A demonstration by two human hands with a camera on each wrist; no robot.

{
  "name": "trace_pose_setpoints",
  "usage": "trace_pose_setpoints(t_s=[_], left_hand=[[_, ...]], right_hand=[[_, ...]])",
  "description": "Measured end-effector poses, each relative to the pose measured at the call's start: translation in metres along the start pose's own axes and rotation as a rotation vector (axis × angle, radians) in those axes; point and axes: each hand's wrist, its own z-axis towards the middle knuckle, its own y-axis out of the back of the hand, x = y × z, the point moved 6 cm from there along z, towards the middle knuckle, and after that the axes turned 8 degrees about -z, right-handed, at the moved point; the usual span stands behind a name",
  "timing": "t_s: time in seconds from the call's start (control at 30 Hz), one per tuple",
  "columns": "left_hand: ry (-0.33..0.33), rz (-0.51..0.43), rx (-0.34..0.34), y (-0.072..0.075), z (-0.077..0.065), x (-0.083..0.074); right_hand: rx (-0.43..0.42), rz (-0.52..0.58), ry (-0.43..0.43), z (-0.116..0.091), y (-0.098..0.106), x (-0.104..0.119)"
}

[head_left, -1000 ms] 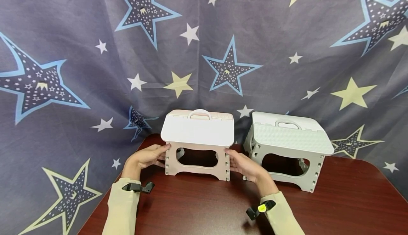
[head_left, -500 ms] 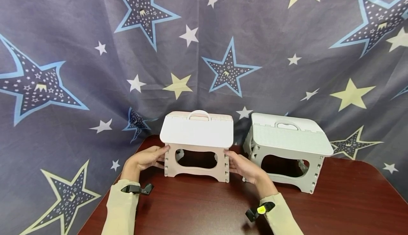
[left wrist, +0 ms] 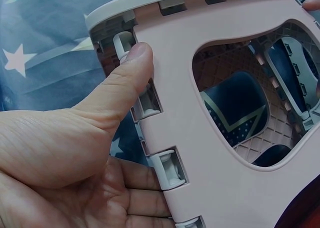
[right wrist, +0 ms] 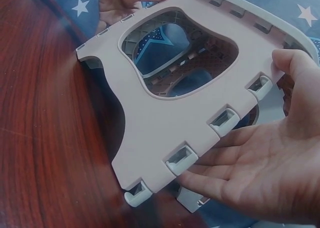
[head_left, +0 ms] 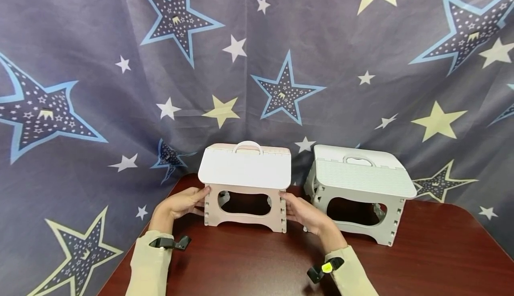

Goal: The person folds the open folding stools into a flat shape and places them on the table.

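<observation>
A pale pink folding step stool (head_left: pixel 246 215) with a white-looking top and a carry handle stands unfolded on the table, between my two hands. My left hand (head_left: pixel 182 203) holds its left side: in the left wrist view the thumb (left wrist: pixel 135 55) lies on the front panel's edge and the fingers reach behind the side hinges. On the opposite side, my right hand (head_left: pixel 305 213) grips it likewise, thumb at the upper front edge and fingers (right wrist: pixel 220 173) along the side. Those fingertips are partly hidden behind the panel.
A second folding stool (head_left: pixel 361 177), pale grey-green with a textured top, stands unfolded just right of the right hand, turned slightly. The dark red wooden table (head_left: pixel 241 264) has rounded far corners. Behind it hangs a grey cloth (head_left: pixel 225 10) printed with stars.
The head view has tilted a little, so everything in it sits slightly lower and further left. Both hands keep the same hold, and the stools stay put relative to each other.
</observation>
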Motion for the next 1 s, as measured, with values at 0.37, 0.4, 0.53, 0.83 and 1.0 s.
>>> trace_pose_setpoints(t_s=[0.37, 0.4, 0.53, 0.83, 1.0], left_hand=[[-0.012, 0.008, -0.011, 0.0014, -0.001, 0.0006], [-0.012, 0.008, -0.011, 0.0013, -0.0009, 0.0006], [-0.011, 0.009, -0.017, 0.0007, -0.0006, 0.0005], [-0.012, 0.007, -0.025, 0.0005, 0.0005, 0.0008], [-0.016, 0.006, -0.022, 0.0009, 0.0011, 0.0013]], right_hand=[[-0.02, 0.008, -0.015, 0.0025, -0.0005, -0.001], [-0.021, 0.005, -0.017, 0.0025, -0.0003, -0.0012], [-0.024, 0.002, -0.022, 0.0022, 0.0, -0.0018], [-0.021, -0.005, -0.013, 0.0029, -0.0009, -0.0024], [-0.04, -0.001, -0.022, 0.0033, -0.0008, -0.0033]])
